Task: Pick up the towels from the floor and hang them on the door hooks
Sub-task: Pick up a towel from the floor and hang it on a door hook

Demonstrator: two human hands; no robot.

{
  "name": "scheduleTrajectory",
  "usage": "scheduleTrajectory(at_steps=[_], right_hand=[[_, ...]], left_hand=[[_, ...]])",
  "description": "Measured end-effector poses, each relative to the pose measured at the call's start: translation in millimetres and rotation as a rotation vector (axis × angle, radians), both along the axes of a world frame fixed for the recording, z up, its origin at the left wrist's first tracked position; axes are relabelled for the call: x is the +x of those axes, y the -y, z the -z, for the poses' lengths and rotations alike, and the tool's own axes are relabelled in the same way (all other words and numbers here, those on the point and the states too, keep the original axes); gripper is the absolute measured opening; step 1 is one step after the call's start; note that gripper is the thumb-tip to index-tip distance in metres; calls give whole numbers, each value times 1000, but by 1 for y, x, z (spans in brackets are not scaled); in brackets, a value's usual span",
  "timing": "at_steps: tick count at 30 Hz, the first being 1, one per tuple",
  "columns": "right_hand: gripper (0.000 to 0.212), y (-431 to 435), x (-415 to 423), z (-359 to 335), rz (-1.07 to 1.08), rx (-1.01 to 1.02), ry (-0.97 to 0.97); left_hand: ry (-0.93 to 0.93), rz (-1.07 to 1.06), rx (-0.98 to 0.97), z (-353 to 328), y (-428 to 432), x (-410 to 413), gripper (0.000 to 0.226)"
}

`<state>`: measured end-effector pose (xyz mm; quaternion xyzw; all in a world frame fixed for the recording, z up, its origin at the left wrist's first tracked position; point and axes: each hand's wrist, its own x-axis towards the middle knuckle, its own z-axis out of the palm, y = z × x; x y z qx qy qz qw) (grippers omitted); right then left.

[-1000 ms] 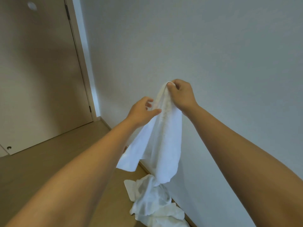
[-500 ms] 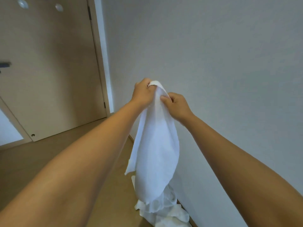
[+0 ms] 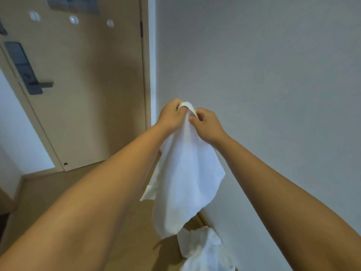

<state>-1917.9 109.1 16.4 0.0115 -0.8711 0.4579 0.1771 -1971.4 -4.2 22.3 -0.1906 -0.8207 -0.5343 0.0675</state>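
A white towel (image 3: 185,173) hangs in the air in front of me, held by its top edge. My left hand (image 3: 171,116) grips that edge from the left and my right hand (image 3: 208,124) pinches it from the right, the two hands almost touching. More white towels (image 3: 205,251) lie crumpled on the floor against the wall, below the hanging one. On the beige door (image 3: 88,94) at the upper left sit three round hooks (image 3: 73,19) in a row, well above and left of my hands.
A dark lock plate with a lever handle (image 3: 29,75) sits on the door's left side. A plain grey wall (image 3: 273,75) fills the right. Wood floor (image 3: 48,188) stretches from the door toward me; a white doorframe (image 3: 152,55) stands between door and wall.
My left hand went from beside the towel to gripping its top edge, and both hands closed together. The view swung up and left, bringing the door hooks and handle into sight.
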Motion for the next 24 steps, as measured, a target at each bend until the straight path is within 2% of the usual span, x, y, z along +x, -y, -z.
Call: scheduleTrajectory(at_steps=[8, 14, 17, 24], right_hand=[[15, 91, -125, -39, -8, -110, -149], [15, 151, -210, -80, -118, -239, -96], [23, 176, -250, -92, -181, -247, -110], [21, 210, -345, -93, -236, -220, -172]], left_hand=[[-106, -42, 7, -42, 103, -116, 9], [-107, -83, 129, -77, 163, -186, 29], [-119, -144, 165, -87, 186, -224, 30], [-120, -192, 206, -92, 224, -309, 30]])
